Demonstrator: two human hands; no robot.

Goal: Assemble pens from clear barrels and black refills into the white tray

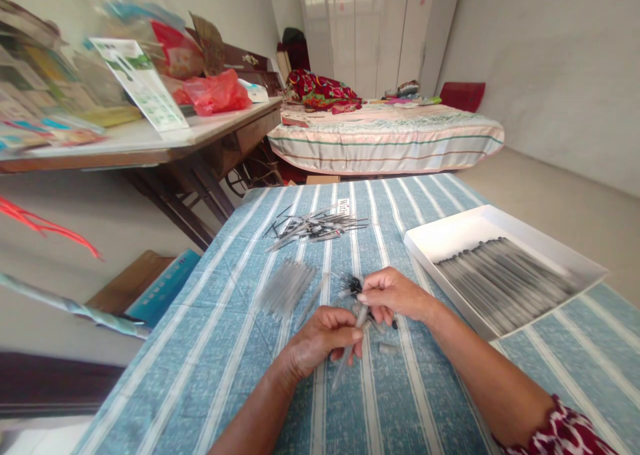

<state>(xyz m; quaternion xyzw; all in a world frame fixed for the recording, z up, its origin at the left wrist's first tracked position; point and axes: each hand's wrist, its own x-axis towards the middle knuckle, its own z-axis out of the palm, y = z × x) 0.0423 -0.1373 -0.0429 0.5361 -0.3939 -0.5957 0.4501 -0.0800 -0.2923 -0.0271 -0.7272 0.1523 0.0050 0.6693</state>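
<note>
Over the striped surface (200, 375), the left hand (323, 336) and right hand (395, 295) pinched one translucent tube (343, 368); uneven pressure could have bent it.

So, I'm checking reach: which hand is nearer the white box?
Right. The right hand is just left of the white box, not touching it; the left hand is farther left and lower in view.
</note>
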